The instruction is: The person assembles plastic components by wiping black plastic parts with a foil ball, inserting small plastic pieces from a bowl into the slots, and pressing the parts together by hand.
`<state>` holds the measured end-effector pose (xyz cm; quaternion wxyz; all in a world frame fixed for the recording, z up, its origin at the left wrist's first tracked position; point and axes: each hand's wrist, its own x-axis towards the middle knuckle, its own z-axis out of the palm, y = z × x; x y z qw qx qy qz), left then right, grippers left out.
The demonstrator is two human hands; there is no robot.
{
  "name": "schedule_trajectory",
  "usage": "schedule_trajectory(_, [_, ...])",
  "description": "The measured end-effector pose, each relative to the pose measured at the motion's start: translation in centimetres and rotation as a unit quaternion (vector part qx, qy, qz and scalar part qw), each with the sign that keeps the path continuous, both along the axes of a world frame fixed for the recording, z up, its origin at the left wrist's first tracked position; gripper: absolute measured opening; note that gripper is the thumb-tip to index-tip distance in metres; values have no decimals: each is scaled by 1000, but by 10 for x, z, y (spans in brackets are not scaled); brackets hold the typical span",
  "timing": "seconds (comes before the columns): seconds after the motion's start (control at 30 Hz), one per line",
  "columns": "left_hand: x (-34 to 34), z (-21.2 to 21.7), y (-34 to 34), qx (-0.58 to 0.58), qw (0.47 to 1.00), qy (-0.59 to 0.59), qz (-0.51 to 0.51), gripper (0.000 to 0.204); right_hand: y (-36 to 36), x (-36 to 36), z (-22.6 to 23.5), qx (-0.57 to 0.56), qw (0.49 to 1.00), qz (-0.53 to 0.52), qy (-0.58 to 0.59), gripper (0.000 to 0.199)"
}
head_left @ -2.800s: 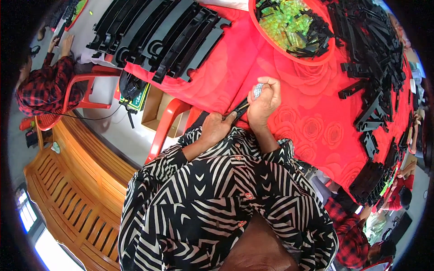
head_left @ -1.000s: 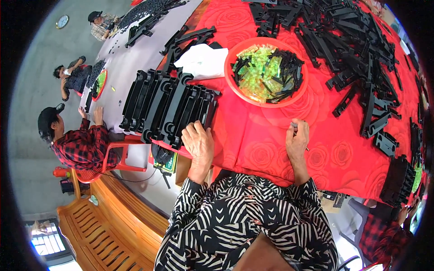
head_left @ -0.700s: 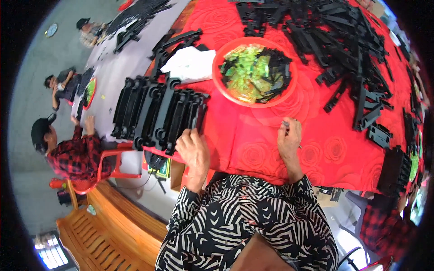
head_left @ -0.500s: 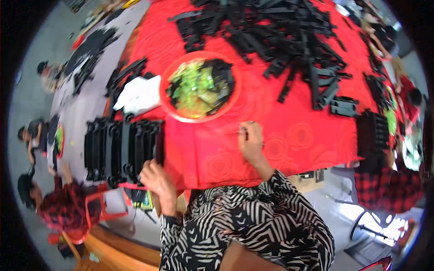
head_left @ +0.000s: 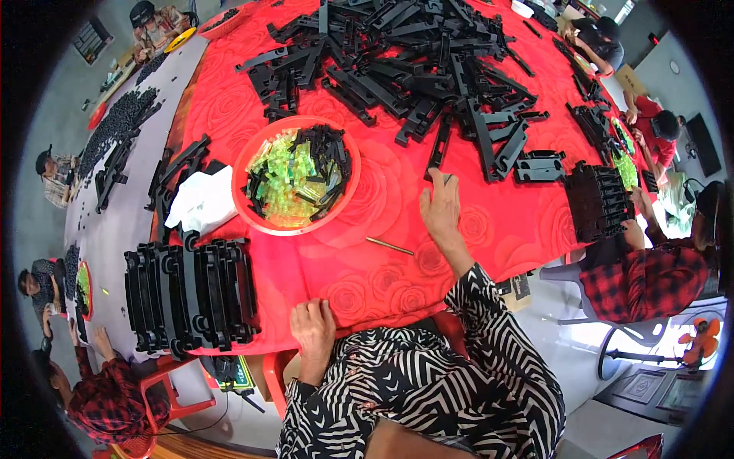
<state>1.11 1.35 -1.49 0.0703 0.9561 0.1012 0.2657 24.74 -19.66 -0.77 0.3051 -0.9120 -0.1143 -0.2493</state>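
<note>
My right hand (head_left: 441, 208) reaches forward over the red tablecloth, its thumb and forefinger at the near end of a long black plastic strip (head_left: 440, 141). That strip lies flat just off a big heap of similar black plastic parts (head_left: 413, 65). A thin brass-coloured rod (head_left: 390, 246) rests on the cloth to the left of my right wrist. My left hand (head_left: 313, 333) is at the table's front edge, its fingers curled together and nothing visible in them. Left of centre stands a round red bowl (head_left: 238, 164) of yellow-green clear pieces and small black parts.
A row of assembled black parts (head_left: 191, 298) stands at the left front edge. Behind it is a crumpled white bag (head_left: 202, 200). At right are a black part (head_left: 540, 166) and another stack (head_left: 600, 203). Several people sit working at both sides, one in a checked shirt (head_left: 650, 279).
My right hand has moved forward to the strip; the rod now lies on the cloth behind it. My left hand has moved away from the row of black parts. The whole view has shifted.
</note>
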Motion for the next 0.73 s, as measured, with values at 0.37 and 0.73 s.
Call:
schedule_trajectory(0.37, [0, -4, 3, -36, 999, -9, -35, 11, 1, 41, -20, -129, 988, -80, -10, 31])
schedule_trajectory(0.73, [-2, -5, 5, -87, 995, -22, -35, 13, -23, 11, -20, 453, 864, 15, 220, 12])
